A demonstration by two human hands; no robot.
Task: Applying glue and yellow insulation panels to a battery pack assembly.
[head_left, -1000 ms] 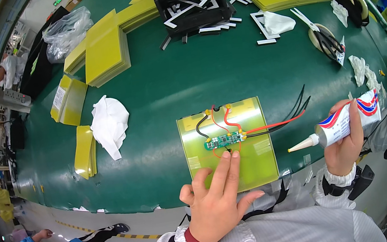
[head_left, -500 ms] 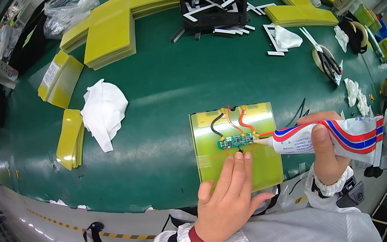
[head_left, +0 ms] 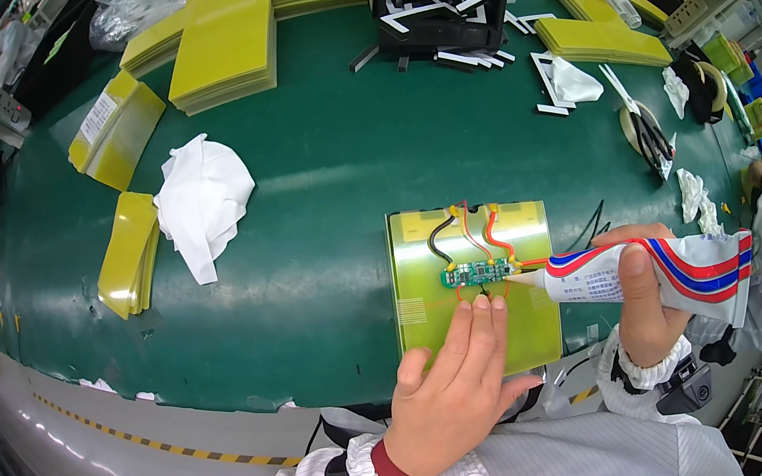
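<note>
Green tabletop stretches left | slab at front edge | left hand outspread, right hand gripping tube

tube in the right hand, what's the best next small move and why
Probably a gentle squeeze of the tube by the right hand: its nozzle points at the circuit board's right end, though contact is unclear, and the left hand has its fingertips beside the board's near edge, seemingly steadying things.
</note>
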